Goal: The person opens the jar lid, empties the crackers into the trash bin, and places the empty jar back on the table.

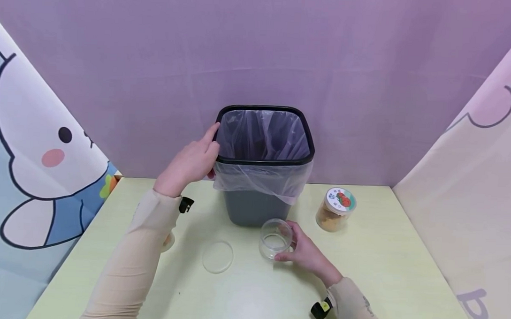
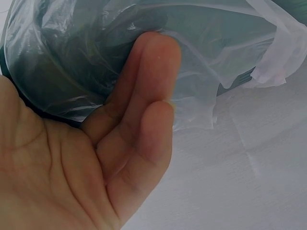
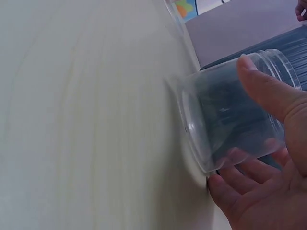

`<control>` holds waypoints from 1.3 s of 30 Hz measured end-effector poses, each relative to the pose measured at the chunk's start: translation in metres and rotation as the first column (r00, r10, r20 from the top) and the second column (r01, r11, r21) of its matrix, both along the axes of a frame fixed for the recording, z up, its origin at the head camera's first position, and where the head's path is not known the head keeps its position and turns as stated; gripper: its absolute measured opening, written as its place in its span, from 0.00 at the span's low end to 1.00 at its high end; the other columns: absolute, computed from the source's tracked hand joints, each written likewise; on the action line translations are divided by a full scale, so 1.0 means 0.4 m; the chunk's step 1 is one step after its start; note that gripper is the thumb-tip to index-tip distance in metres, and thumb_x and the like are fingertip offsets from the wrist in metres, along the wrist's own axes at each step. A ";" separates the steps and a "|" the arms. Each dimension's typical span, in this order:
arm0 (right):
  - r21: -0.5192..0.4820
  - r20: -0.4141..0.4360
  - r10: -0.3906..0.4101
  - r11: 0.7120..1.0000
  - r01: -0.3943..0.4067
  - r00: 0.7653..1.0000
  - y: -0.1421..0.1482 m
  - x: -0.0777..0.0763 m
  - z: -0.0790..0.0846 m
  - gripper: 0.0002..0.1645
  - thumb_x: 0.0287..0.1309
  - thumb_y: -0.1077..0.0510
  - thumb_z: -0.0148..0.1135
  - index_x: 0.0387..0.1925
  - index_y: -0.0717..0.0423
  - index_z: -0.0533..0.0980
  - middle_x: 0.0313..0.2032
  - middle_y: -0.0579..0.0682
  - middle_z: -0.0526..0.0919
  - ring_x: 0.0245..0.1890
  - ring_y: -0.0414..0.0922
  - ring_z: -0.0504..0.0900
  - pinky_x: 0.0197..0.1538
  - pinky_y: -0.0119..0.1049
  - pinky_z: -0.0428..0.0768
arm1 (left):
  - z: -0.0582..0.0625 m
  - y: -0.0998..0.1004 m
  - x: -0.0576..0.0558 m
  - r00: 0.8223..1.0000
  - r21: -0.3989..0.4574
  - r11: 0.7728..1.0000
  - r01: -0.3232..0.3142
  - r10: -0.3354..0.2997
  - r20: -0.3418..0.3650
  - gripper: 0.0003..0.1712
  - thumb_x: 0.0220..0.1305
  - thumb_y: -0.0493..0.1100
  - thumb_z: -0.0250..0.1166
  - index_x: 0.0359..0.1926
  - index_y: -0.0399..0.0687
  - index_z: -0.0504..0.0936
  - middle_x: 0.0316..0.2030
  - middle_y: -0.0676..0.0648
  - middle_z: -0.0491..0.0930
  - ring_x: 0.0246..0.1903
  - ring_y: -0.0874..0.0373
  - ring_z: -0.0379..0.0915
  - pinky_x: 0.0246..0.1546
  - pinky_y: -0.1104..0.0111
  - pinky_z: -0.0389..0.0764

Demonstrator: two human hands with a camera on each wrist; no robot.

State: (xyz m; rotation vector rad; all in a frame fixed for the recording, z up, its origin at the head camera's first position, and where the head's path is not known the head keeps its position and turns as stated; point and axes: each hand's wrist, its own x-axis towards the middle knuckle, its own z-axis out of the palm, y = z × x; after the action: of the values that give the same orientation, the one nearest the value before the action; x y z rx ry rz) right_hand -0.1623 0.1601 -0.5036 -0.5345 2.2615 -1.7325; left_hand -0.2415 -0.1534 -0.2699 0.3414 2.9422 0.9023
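In the head view my left hand [image 1: 193, 159] is at the left side of a grey trash can [image 1: 255, 209], its extended index finger touching the black rim. The left wrist view shows the other fingers loosely bent beside the clear plastic liner [image 2: 230, 33], with nothing between them. My right hand [image 1: 304, 255] grips a clear plastic jar [image 1: 274, 240] without a lid, just in front of the can. Up close in the right wrist view, thumb and fingers lie on opposite sides of the jar [image 3: 230, 112], which appears empty.
A lidded jar [image 1: 336, 210] with orange-brown contents and a tomato-printed label stands right of the can. A clear ring-like lid [image 1: 218, 257] lies on the pale table [image 1: 242, 300]. Another round item [image 1: 168, 242] is partly hidden by the left forearm. A purple curtain [image 1: 359, 88] hangs behind.
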 end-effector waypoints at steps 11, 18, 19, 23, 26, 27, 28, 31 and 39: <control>0.022 -0.022 -0.036 0.999 0.036 0.999 0.019 0.006 0.014 0.56 0.42 0.65 0.81 0.71 0.62 0.59 0.65 0.66 0.69 0.66 0.65 0.68 0.66 0.57 0.66 | 0.003 0.000 0.002 1.000 0.002 1.000 0.000 0.000 0.011 0.36 0.74 0.53 0.31 0.79 0.65 0.34 0.21 0.46 0.81 0.22 0.50 0.76 0.50 0.53 0.71; 0.018 -0.002 -0.058 0.998 0.058 0.998 0.055 0.006 0.030 0.56 0.44 0.64 0.80 0.72 0.60 0.59 0.66 0.63 0.69 0.68 0.61 0.66 0.67 0.58 0.64 | 0.002 0.000 0.001 1.000 0.000 1.000 -0.005 0.005 0.008 0.36 0.74 0.53 0.31 0.79 0.66 0.34 0.21 0.45 0.81 0.21 0.48 0.74 0.48 0.53 0.71; 0.018 -0.004 -0.060 0.998 0.061 0.998 0.061 0.006 0.032 0.55 0.45 0.64 0.79 0.72 0.60 0.59 0.66 0.63 0.69 0.68 0.61 0.66 0.67 0.58 0.64 | 0.002 0.000 0.001 1.000 0.000 1.000 -0.005 0.005 0.006 0.36 0.74 0.53 0.31 0.79 0.65 0.34 0.21 0.45 0.81 0.21 0.48 0.74 0.49 0.53 0.71; -0.007 -0.002 -0.088 0.996 0.088 0.996 0.086 0.005 0.037 0.48 0.50 0.64 0.77 0.70 0.62 0.62 0.66 0.66 0.69 0.67 0.62 0.67 0.66 0.56 0.65 | 0.001 0.000 0.002 1.000 -0.001 1.000 -0.003 0.003 0.002 0.36 0.74 0.53 0.31 0.80 0.65 0.34 0.21 0.46 0.81 0.22 0.49 0.75 0.51 0.53 0.71; -0.041 0.004 -0.133 0.990 0.133 0.991 0.106 0.003 0.040 0.42 0.52 0.64 0.75 0.67 0.64 0.65 0.65 0.68 0.68 0.66 0.62 0.69 0.66 0.54 0.67 | 0.001 0.000 0.002 1.000 -0.002 1.000 -0.003 0.003 0.004 0.36 0.73 0.53 0.31 0.79 0.65 0.34 0.21 0.46 0.81 0.22 0.49 0.75 0.51 0.53 0.71; -0.046 0.001 -0.154 0.987 0.154 0.988 0.113 0.003 0.041 0.41 0.52 0.64 0.74 0.66 0.65 0.66 0.65 0.68 0.69 0.65 0.62 0.70 0.65 0.53 0.69 | 0.001 0.000 0.003 1.000 -0.001 1.000 -0.003 0.003 0.004 0.36 0.74 0.53 0.31 0.79 0.65 0.34 0.21 0.46 0.81 0.22 0.49 0.75 0.50 0.53 0.71; -0.054 0.001 -0.173 0.984 0.173 0.985 0.121 0.002 0.042 0.39 0.53 0.64 0.74 0.65 0.65 0.67 0.64 0.68 0.69 0.65 0.62 0.70 0.65 0.52 0.70 | 0.001 0.000 0.003 1.000 -0.002 1.000 -0.004 0.004 0.004 0.36 0.73 0.53 0.31 0.79 0.66 0.34 0.21 0.46 0.81 0.22 0.49 0.75 0.50 0.53 0.71; -0.057 -0.011 -0.242 0.969 0.241 0.970 0.143 0.002 0.047 0.35 0.55 0.64 0.72 0.63 0.65 0.69 0.63 0.67 0.71 0.63 0.61 0.72 0.62 0.45 0.74 | 0.002 0.000 0.003 1.000 -0.002 1.000 -0.005 0.005 0.002 0.36 0.73 0.53 0.31 0.79 0.66 0.34 0.21 0.46 0.81 0.22 0.50 0.75 0.49 0.53 0.71; -0.117 -0.037 -0.428 0.899 0.421 0.903 0.200 0.007 0.058 0.29 0.60 0.65 0.68 0.60 0.69 0.69 0.56 0.66 0.76 0.54 0.48 0.79 0.51 0.28 0.79 | 0.002 -0.001 0.001 1.000 0.006 1.000 -0.009 0.009 0.014 0.36 0.73 0.54 0.31 0.79 0.68 0.33 0.21 0.47 0.82 0.24 0.48 0.78 0.50 0.53 0.72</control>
State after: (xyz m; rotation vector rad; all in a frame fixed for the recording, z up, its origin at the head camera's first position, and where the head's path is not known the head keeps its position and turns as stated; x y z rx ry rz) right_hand -0.1593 0.2403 -0.4803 -0.1108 2.4787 -2.0695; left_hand -0.2410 -0.1537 -0.2691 0.3206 2.9309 0.9114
